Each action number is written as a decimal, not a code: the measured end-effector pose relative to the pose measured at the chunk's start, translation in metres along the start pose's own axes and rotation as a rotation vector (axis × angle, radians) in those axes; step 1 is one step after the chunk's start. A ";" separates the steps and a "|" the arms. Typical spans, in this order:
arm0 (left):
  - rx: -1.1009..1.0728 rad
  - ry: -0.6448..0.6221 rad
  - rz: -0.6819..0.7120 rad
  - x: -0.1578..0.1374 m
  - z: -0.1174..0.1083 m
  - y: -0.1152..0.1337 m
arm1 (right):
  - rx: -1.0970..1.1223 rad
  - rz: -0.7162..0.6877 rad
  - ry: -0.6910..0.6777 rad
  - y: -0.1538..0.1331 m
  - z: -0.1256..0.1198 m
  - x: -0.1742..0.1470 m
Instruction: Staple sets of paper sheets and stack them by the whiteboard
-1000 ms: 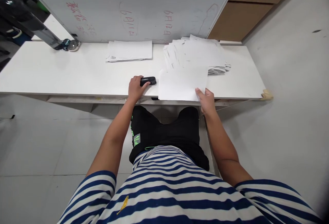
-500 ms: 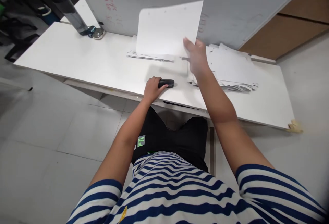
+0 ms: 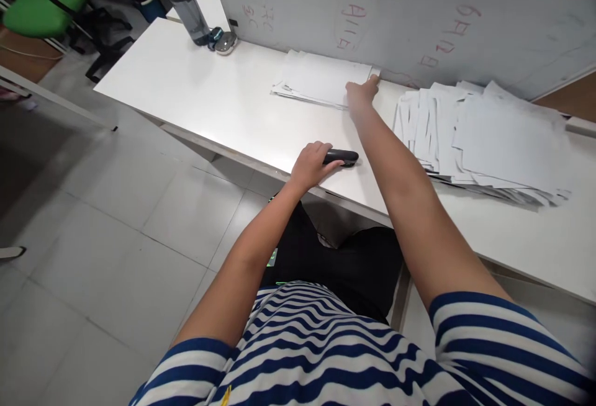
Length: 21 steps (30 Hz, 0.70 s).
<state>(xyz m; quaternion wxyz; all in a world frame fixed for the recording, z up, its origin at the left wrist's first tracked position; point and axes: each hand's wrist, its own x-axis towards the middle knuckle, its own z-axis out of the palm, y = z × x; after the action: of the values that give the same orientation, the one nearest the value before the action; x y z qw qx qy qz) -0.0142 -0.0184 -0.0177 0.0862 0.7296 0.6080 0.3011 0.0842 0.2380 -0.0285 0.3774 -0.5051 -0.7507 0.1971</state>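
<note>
My left hand (image 3: 311, 167) is wrapped around one end of a black stapler (image 3: 342, 157) resting on the desk near its front edge. My right hand (image 3: 362, 92) reaches across to the right end of a low stack of white paper (image 3: 321, 77). Its thumb and fingers are on the top sheet at that corner, and the hand is slightly blurred. To the right of my right forearm lies a larger, uneven pile of paper (image 3: 507, 139), its sheets fanned out.
A whiteboard (image 3: 302, 9) with red writing stands along the back of the white desk (image 3: 186, 89). Toward the left end are a clear bottle (image 3: 189, 15) and a small rounded case (image 3: 226, 43). A green chair (image 3: 46, 5) stands beyond, on the tiled floor.
My right hand has lowered the raised sheet, which now lies flat on the low stack. My left hand stays on the stapler. The view has swung to the right.
</note>
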 end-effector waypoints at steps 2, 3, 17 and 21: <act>0.004 0.000 -0.001 0.000 0.000 0.000 | -0.025 0.062 -0.001 -0.004 -0.010 -0.015; 0.007 0.001 0.000 0.001 0.001 -0.001 | -0.029 0.060 -0.028 -0.009 -0.017 -0.023; 0.027 0.034 -0.007 0.003 0.001 -0.006 | -0.450 0.212 0.142 0.016 -0.199 -0.127; 0.018 0.067 -0.003 0.004 0.002 -0.007 | -0.635 0.541 0.003 0.043 -0.249 -0.162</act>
<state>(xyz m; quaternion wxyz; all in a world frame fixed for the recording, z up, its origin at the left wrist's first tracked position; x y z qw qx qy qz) -0.0191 -0.0125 -0.0212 0.0595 0.7188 0.6145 0.3197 0.3342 0.0879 0.0416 0.1386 -0.7755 -0.6142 0.0473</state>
